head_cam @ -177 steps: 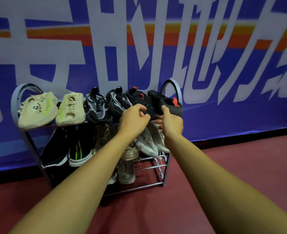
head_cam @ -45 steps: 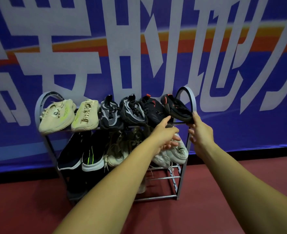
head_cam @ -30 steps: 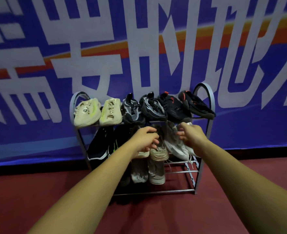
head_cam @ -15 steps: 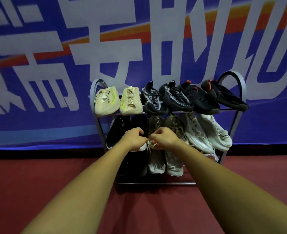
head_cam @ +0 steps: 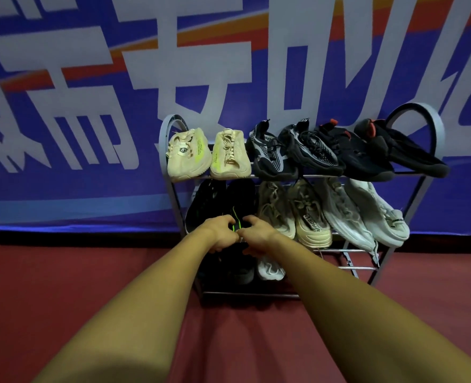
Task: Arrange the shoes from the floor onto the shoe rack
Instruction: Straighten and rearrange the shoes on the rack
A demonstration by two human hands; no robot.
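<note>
A grey metal shoe rack (head_cam: 437, 125) stands against the banner wall. Its top shelf holds a cream pair (head_cam: 209, 153), a black-and-grey knit pair (head_cam: 292, 153) and a black pair with red heel tabs (head_cam: 381, 153). On the middle shelf lie a black pair with green stripes (head_cam: 220, 200), a beige pair (head_cam: 292, 214) and a white pair (head_cam: 367, 217). My left hand (head_cam: 218, 234) and my right hand (head_cam: 257, 235) sit side by side, fingers curled over the toes of the black green-striped pair. The toes themselves are hidden under my hands.
On the bottom shelf a dark shoe (head_cam: 237, 272) and a white shoe (head_cam: 270, 269) show partly below my hands. Red floor (head_cam: 62, 286) spreads in front of and beside the rack. A blue banner (head_cam: 62, 175) covers the wall behind.
Both hands have moved left along the middle shelf, from the beige pair to the black green-striped pair. Before that they left the black red-tabbed shoe on the top shelf.
</note>
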